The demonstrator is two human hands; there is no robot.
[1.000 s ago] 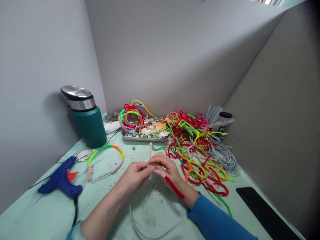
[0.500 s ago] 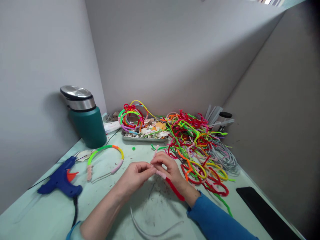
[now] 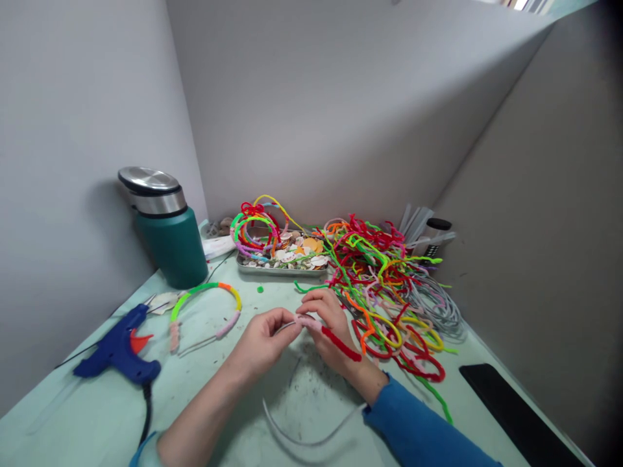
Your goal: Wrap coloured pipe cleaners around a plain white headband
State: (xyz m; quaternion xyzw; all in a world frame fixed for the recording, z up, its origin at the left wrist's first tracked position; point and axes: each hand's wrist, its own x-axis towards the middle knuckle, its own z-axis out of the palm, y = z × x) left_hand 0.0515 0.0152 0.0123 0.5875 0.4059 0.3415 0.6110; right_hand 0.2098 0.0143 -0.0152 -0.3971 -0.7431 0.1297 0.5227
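Observation:
Over the middle of the pale green table (image 3: 204,395) my two hands meet on a thin grey hoop (image 3: 292,436) wrapped partly in red and pink pipe cleaner (image 3: 335,342). My left hand (image 3: 263,340) pinches the bare band just left of the wrapping. My right hand (image 3: 328,324) is closed around the pink part of the pipe cleaner. The hoop's bare grey arc curves down below my wrists. A finished hoop wrapped in green, orange, yellow and pink (image 3: 207,305) lies to the left.
A blue glue gun (image 3: 119,353) lies at the left with its cord. Behind it stands a green flask (image 3: 168,237). A metal tray (image 3: 280,266) of shells and wrapped hoops sits at the back. A heap of coloured pipe cleaners (image 3: 384,285) fills the right; a black slab (image 3: 511,408) lies beyond.
The pink free end that stuck up above my right hand is no longer visible. The hoop has turned, its red part now more level, and the grey arc has shifted right.

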